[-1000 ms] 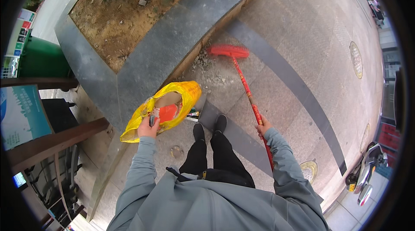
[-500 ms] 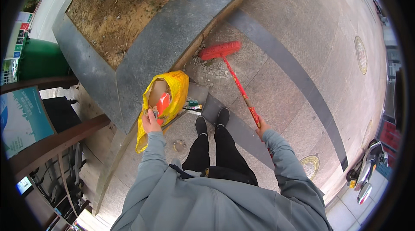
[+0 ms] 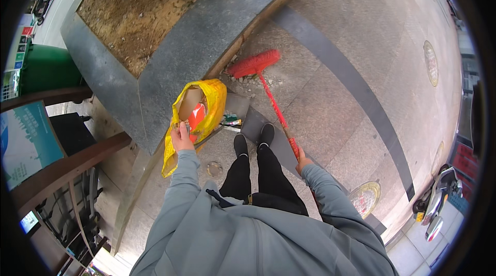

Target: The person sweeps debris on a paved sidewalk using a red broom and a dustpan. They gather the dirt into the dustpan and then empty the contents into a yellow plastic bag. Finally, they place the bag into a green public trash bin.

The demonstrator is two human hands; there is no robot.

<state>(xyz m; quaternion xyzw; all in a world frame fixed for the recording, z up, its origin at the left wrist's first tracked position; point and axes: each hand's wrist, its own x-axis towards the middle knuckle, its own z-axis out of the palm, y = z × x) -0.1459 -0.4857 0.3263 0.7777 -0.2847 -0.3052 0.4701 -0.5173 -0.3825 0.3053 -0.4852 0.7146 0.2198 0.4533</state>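
My right hand [image 3: 305, 162] is closed around the red patterned handle of a broom [image 3: 266, 92]. Its red bristle head rests on the pavement by the planter's edge, over bits of grey rubble [image 3: 250, 85]. On the left, my left hand [image 3: 182, 137] is closed at the near rim of a yellow plastic bag [image 3: 214, 95]. A small greyish tip pokes out by the thumb; whether a handle is also in the grip I cannot tell. Cardboard and an orange-red piece [image 3: 197, 116] lie inside the bag. Beside it a grey dustpan [image 3: 236, 104] sits on the ground, holding small litter [image 3: 231, 120].
A stone-edged planter [image 3: 181, 38] with bare soil runs along the upper left. At far left stand a green bin [image 3: 49, 72] and a brown railing [image 3: 67, 167]. My shoes [image 3: 241, 144] are just below the dustpan. A parked scooter [image 3: 438, 198] is at far right.
The broom head has shifted left across the rubble, closer to the bag and dustpan. My right hand has come left and slightly lower with the handle. The left hand has barely moved.
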